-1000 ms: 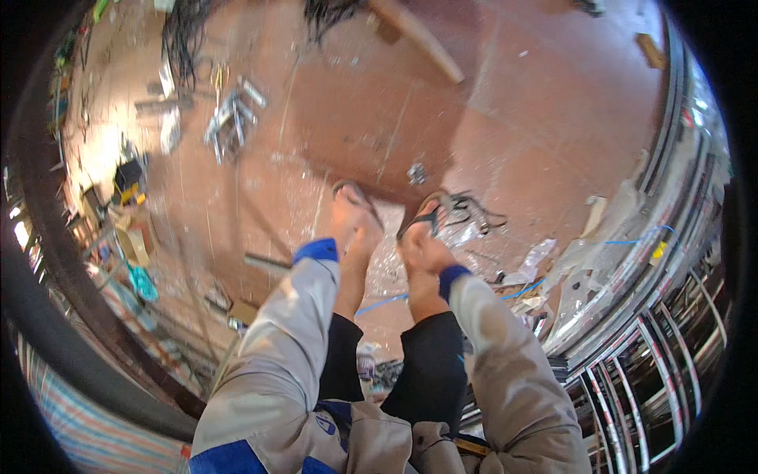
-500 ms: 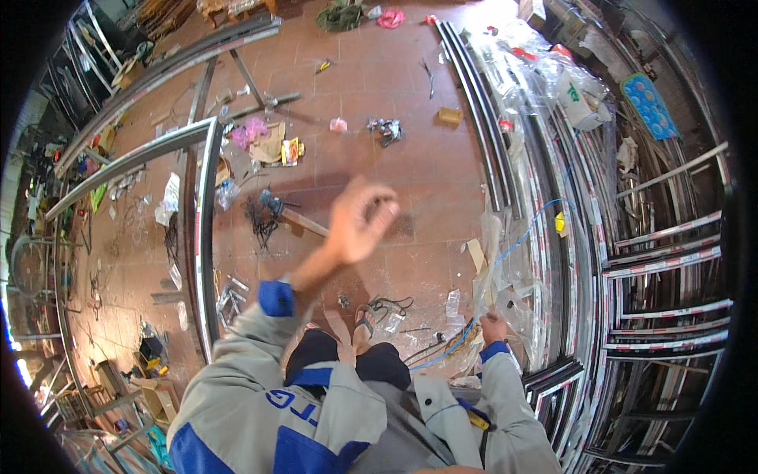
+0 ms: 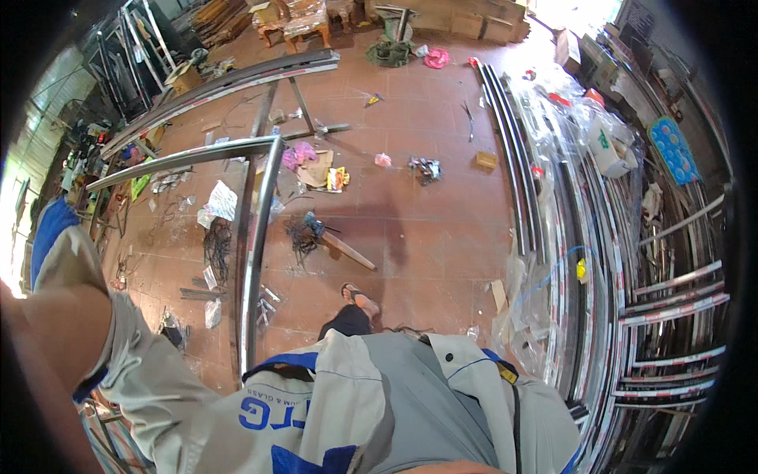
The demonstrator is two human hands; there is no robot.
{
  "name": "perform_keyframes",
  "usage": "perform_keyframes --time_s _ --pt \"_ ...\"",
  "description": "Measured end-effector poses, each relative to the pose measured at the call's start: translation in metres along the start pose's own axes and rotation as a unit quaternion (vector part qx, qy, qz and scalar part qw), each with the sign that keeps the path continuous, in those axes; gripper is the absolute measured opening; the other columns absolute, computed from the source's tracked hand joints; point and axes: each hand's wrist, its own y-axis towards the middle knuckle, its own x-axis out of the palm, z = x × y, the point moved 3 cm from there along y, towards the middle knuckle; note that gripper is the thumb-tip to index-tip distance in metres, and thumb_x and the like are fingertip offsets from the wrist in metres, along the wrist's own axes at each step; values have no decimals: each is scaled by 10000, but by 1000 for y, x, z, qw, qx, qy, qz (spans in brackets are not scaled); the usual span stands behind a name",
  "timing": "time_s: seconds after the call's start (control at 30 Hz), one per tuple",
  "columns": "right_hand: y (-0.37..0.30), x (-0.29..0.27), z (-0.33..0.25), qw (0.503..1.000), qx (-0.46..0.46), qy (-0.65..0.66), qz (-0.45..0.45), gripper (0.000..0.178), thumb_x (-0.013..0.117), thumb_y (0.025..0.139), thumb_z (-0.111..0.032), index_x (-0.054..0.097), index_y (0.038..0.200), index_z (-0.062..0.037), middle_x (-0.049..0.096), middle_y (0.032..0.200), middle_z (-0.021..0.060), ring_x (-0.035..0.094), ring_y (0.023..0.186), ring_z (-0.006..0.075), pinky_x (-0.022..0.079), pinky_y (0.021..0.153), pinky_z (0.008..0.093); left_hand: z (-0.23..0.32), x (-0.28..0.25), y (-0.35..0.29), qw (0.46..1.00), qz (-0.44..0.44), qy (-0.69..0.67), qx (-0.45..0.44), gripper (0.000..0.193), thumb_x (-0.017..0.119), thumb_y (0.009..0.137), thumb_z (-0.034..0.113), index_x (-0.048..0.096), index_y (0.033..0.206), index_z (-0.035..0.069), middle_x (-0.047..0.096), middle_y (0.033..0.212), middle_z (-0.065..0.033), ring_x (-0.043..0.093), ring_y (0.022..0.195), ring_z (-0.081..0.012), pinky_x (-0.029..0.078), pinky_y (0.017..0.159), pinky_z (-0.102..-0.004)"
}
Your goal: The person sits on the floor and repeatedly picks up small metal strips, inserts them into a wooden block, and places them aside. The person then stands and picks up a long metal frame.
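Observation:
My left arm (image 3: 118,332) is bent up at the left edge, its grey sleeve ending in a blue cuff. Bare skin of my left forearm or hand (image 3: 63,336) looms blurred and close there; its fingers are hidden. My right hand is out of view; only the grey sleeve (image 3: 545,419) shows at lower right. A metal frame (image 3: 264,229) stands nearest on my left, one long bar running away from me. On the tiled floor ahead lies a tool with a wooden handle (image 3: 347,250) beside a tangle of dark cord (image 3: 302,239).
Long metal profiles (image 3: 572,268), partly wrapped in clear plastic, line the right side. More bars (image 3: 229,83) lie across the far left. Scattered about are a pink bag (image 3: 298,156), flattened cardboard (image 3: 316,170), a yellow box (image 3: 486,160) and pliers (image 3: 468,122). Wooden chairs (image 3: 292,24) stand far back.
My left hand has swung from the middle up to the left edge, close to the camera. My right hand has left the view. The view has tilted up, showing more of the far room.

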Motion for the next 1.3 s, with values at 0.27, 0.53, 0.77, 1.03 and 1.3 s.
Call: perform_keyframes --time_s 0.27,0.53,0.77,1.03,1.3 --pt "102 -236 -101 957 -19 -51 285 598 772 846 -387 748 1289 14 706 1360 292 678 1275 451 560 1063 518 -72 38 -91 995 -87 31 -49 354 660 982 117 563 1317 60 655 1096 -118 670 1002 -238 520 846 -377" --pt "198 -345 -210 963 -76 64 251 380 806 879 -316 810 1110 -14 791 1139 261 778 1065 346 618 917 463 -181 29 -119 982 -109 110 -108 371 617 1010 152 522 1364 94 634 1092 -108 671 990 -222 524 797 -359" --pt "280 -405 -279 968 -129 -174 126 512 788 859 -445 817 1176 -43 795 1172 231 771 1059 361 598 952 470 -197 57 -108 972 -160 122 -120 387 579 1035 183 485 1405 123 616 1089 -100 672 980 -208 528 753 -343" --pt "353 -432 -244 967 -160 -200 21 653 811 797 -545 810 1225 -52 786 1226 221 748 1136 382 562 1044 488 -221 121 -73 962 -244 106 -66 405 535 1063 218 443 1452 157 595 1085 -91 674 968 -192 532 703 -325" --pt "402 -503 -298 951 -172 -114 228 540 868 793 -429 791 1172 -52 783 1188 207 741 1103 395 584 980 481 -242 194 -58 967 -239 77 -51 423 492 1091 253 401 1499 190 573 1081 -82 675 956 -176 536 654 -307"
